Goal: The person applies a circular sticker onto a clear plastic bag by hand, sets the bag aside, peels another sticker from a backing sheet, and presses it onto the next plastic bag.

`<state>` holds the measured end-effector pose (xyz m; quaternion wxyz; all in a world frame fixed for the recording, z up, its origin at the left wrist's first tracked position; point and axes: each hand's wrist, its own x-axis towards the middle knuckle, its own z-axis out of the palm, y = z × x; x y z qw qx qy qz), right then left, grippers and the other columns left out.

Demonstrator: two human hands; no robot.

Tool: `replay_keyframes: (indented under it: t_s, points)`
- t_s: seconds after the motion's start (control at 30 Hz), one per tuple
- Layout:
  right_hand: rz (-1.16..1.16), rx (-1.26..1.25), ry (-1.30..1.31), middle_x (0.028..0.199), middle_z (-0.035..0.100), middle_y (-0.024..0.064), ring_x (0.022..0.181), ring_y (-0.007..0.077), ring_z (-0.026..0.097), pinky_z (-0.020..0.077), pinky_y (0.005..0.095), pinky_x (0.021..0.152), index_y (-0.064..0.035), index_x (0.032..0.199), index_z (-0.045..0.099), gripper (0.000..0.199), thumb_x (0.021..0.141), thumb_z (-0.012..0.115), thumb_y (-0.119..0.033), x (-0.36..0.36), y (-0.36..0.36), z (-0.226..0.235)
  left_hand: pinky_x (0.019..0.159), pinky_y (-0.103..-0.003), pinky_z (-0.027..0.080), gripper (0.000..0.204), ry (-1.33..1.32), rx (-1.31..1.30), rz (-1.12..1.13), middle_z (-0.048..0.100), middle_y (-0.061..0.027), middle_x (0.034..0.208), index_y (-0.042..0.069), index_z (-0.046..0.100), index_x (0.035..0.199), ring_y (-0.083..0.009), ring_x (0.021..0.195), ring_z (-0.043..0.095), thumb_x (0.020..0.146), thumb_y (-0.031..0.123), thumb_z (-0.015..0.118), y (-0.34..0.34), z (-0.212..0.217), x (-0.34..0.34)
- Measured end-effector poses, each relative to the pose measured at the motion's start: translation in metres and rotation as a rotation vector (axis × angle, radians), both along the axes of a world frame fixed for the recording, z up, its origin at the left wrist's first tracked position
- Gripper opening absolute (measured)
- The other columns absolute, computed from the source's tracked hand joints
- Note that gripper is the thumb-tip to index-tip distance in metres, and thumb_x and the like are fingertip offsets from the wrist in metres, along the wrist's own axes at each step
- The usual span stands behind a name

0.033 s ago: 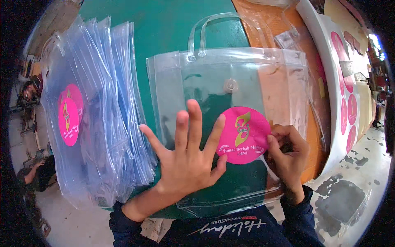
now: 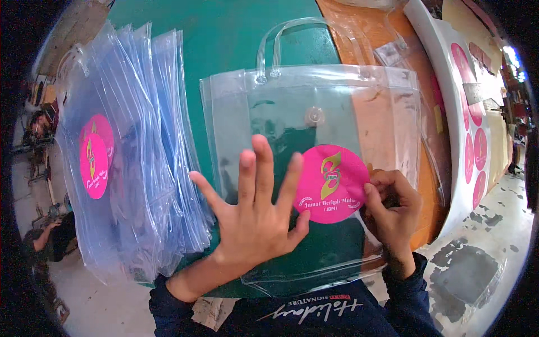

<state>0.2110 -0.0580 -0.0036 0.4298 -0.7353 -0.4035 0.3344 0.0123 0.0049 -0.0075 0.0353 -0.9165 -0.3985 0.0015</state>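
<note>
A clear plastic bag (image 2: 281, 123) with loop handles (image 2: 276, 48) lies flat in front of me. On its front is a round pink sticker (image 2: 331, 194) with a yellow-green emblem and white lettering. My right hand (image 2: 396, 205) pinches the sticker's right edge between thumb and fingertips. Fingers spread wide, my left hand (image 2: 250, 216) hovers over or rests on the bag; which of the two I cannot tell. Its thumb tip meets the sticker's lower left edge, and its blurred index finger is beside the upper left edge. A round snap button (image 2: 315, 117) shows above the sticker.
To the left lies a thick stack of clear bags (image 2: 135, 146), the top one bearing a pink sticker (image 2: 94, 165). A white sheet of pink round stickers (image 2: 463, 73) hangs over the right side. Beneath are a green tabletop (image 2: 224, 28) and an orange-brown surface (image 2: 351, 25).
My left index finger has shifted slightly to the left at the sticker's edge and is blurred. The right hand, bag and sticker look the same.
</note>
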Motion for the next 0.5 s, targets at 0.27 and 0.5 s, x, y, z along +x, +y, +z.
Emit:
replay_keyframes:
  t_s: [0.27,0.5]
  points:
    - [-0.015,-0.037,0.039,0.064,0.059,-0.0002,0.057,0.0025,0.053,0.0418,0.0178,0.052,-0.0010,0.084,0.061,0.006,0.080,0.065,-0.003,-0.001,0.000,0.000,0.094,-0.074,-0.005,0.075,-0.150,0.093,-0.078,0.005,-0.0399,0.142,0.011,0.036,0.139,-0.0503,0.135,-0.006,0.077,0.050,0.053,0.010,-0.004,0.002]
    - [0.003,0.002,0.052,0.064,0.059,-0.0009,0.056,0.0030,0.053,0.0419,0.0181,0.050,-0.0003,0.084,0.061,0.004,0.082,0.063,-0.003,-0.002,0.002,0.002,0.097,-0.072,-0.002,0.077,-0.085,-0.086,0.139,0.007,-0.0378,0.143,0.007,0.035,0.138,-0.0488,0.136,0.001,0.079,0.053,0.050,0.002,0.002,0.001]
